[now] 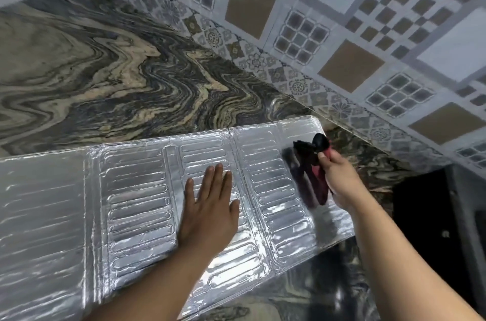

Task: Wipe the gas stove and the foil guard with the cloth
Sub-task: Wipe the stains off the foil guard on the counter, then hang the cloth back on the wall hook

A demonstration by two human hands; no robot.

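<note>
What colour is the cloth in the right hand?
The cloth is dark red with black parts, seen in the head view, gripped by the right hand.

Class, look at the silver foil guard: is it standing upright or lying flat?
Lying flat. The silver embossed foil guard is spread over the marbled stone counter, and the left hand rests palm-down on it.

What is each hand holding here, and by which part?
The right hand grips the bunched cloth near its top. The left hand holds nothing; it presses flat on the foil guard.
</note>
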